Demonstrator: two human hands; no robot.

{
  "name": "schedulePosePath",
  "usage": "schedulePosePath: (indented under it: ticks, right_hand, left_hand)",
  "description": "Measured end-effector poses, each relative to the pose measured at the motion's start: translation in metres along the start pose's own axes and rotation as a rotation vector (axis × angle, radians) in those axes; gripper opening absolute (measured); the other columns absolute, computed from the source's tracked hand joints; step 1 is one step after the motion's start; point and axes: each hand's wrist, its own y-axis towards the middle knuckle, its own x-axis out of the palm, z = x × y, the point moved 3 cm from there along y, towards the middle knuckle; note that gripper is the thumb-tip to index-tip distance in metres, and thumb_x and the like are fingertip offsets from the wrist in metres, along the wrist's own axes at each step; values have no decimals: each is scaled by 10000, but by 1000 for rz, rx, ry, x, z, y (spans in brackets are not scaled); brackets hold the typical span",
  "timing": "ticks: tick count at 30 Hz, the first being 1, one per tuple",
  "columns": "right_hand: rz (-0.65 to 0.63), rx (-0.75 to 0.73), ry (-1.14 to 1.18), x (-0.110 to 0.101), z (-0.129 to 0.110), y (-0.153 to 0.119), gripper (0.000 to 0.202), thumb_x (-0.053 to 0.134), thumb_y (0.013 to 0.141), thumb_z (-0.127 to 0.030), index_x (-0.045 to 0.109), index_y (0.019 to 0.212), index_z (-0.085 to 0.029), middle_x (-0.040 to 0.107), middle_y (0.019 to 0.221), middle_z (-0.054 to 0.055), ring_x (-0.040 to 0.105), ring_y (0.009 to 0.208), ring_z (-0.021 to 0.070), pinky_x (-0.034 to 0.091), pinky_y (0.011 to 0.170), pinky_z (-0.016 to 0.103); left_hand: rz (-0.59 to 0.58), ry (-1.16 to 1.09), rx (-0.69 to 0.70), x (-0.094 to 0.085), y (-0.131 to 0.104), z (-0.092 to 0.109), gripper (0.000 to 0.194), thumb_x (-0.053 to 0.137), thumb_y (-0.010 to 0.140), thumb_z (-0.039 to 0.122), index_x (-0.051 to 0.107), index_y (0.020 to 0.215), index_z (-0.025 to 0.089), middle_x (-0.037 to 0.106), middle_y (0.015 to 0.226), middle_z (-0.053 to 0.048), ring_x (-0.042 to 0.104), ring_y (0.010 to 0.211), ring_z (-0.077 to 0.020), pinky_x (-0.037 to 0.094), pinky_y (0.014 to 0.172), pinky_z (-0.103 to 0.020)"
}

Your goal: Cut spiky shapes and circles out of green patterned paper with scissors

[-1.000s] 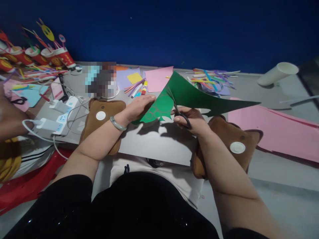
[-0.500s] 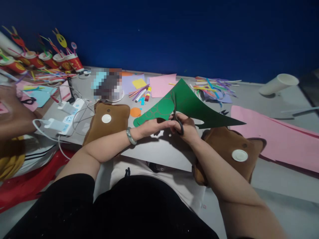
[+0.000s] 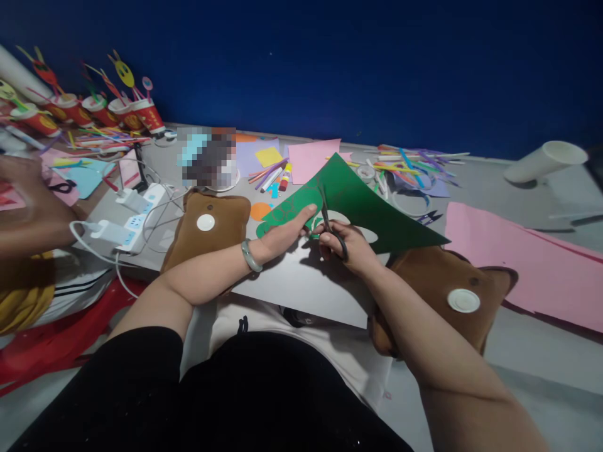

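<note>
A large green sheet (image 3: pixel 362 198) with circles drawn on its left part stands tilted over the table in front of me. My left hand (image 3: pixel 289 232), with a bangle at the wrist, pinches the sheet's lower left part, thumb on top. Black scissors (image 3: pixel 340 242) are in my right hand (image 3: pixel 351 245), fingers through the handles. Their blades lie against the green sheet, just right of my left thumb. Rounded cutouts open the sheet's lower edge, and white surface shows through them.
Brown cushions (image 3: pixel 214 213) lie on both sides. Behind are markers, pink paper (image 3: pixel 311 160) and colourful strips (image 3: pixel 414 164). A power strip (image 3: pixel 144 216) with cables and another person's arm (image 3: pixel 38 207) are left; pink sheets (image 3: pixel 527 263) and a white roll (image 3: pixel 546 162) are right.
My left hand has moved up and right along the green sheet, its thumb now on the drawn part. The scissors have turned, and the sheet has shifted slightly left. The surroundings appear shifted right.
</note>
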Motion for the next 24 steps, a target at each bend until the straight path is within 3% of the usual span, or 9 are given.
schedulePosePath:
  ticks: [3,8,10,16,24]
  right_hand:
    - [-159,58,41,0,5,0,585,840,763,-727,650,952,-207,655,577,-29,564,492,136,397,506,268]
    - [-419,125,92,-6,7,-8,686,864,728,-775,662,1002,-179,695,609,-6,610,517,135,421,503,243]
    - [-408,96,122,-12,5,-10,699,882,709,-770,675,1014,-176,706,637,-2,638,528,143,438,506,245]
    - [-149,-22,130,-26,-1,-8,743,874,676,-816,691,1022,-184,697,656,-3,621,528,142,462,529,264]
    - [-182,49,3,-15,-5,-6,658,902,680,-762,675,918,-192,663,637,-12,602,548,139,484,526,259]
  left_hand:
    - [130,-59,-34,-10,6,3,531,497,1043,656,542,749,216,543,672,10,496,601,-112,456,642,-283]
    - [188,-122,152,-27,18,16,399,476,1069,562,639,930,225,571,748,26,504,654,-102,454,700,-239]
    - [186,-77,157,-31,19,19,389,476,1073,534,629,898,222,561,742,27,506,669,-104,458,738,-238]
    - [102,55,73,-30,13,17,488,468,1063,555,540,718,219,553,688,4,522,662,-128,446,684,-261]
    - [-1,40,85,-25,10,13,449,488,1032,579,608,793,219,648,782,-13,569,730,-138,473,727,-260]
